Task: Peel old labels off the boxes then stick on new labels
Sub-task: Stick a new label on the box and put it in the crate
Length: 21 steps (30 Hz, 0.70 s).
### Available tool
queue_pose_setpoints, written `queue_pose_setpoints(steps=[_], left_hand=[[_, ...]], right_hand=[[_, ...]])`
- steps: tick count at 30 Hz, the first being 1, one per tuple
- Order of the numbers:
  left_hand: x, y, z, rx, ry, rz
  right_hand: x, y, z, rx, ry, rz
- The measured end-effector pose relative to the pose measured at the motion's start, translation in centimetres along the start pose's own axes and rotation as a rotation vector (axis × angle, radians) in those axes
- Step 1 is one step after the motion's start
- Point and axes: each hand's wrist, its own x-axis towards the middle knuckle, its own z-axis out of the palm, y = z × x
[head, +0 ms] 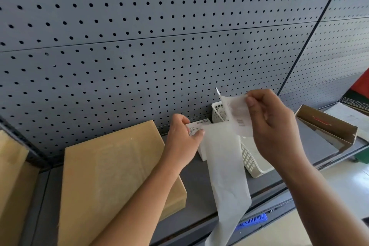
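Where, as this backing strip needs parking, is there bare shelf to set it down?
Bare grey shelf lies between the white basket and the open carton. A narrower patch sits between brown box and basket. Crowded around the small white box.

Nothing reads clearly: the raised label (238,116) and lower label (200,124) show only barcodes (small print blurred).

The person's left hand (182,138) and right hand (273,124) are bare. So are both forearms (139,201), as far up as I can see. The right thumbnail (250,102) looks short and plain.
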Motion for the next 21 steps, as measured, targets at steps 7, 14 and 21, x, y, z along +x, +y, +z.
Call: queue_pose_setpoints(steps=[7,14,21], left_hand=[[-1.9,2.3,-2.4,-0.676,-0.214,-0.23],[-2.8,2.5,-5.1,-0.769,-0.325,-0.229],[-3.1,1.0,-7.5,-0.775,-0.193,-0.242]], right_hand=[[-0.9,-0.7,2.1,0.041,-0.096,-0.071],[-2.2,-1.4,4.7,0.03,-0.295,-0.241],[-2.8,-1.9,6.2,0.083,-0.593,-0.321]])
